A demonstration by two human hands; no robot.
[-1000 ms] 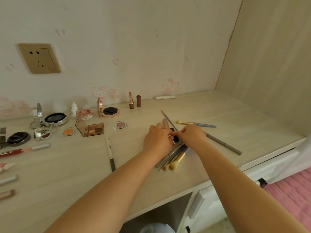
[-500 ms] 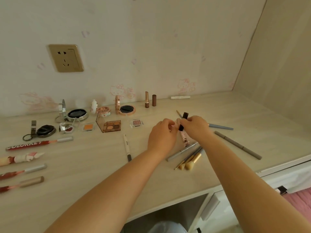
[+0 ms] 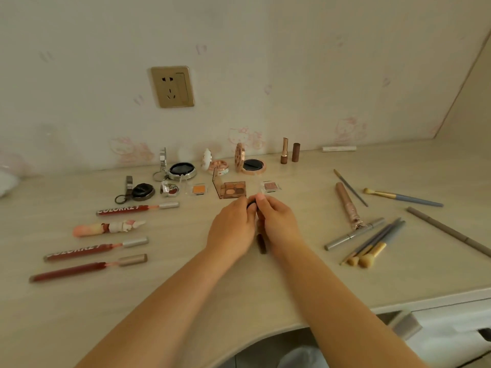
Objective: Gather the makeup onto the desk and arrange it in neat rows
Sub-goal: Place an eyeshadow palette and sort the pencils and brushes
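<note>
Two hands, left hand (image 3: 232, 225) and right hand (image 3: 279, 224), now pinch a dark pen (image 3: 261, 243) mid-table (image 3: 186, 301), moved left from the brushes (image 3: 372, 248); likely it joins a row next.

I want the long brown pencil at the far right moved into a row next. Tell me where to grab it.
Pinch the brown pencil near the middle of its shaft, coming down from above with the right hand. It lies flat and slanted on the desk, apart from the brushes, so fingers fit on both sides.
</note>
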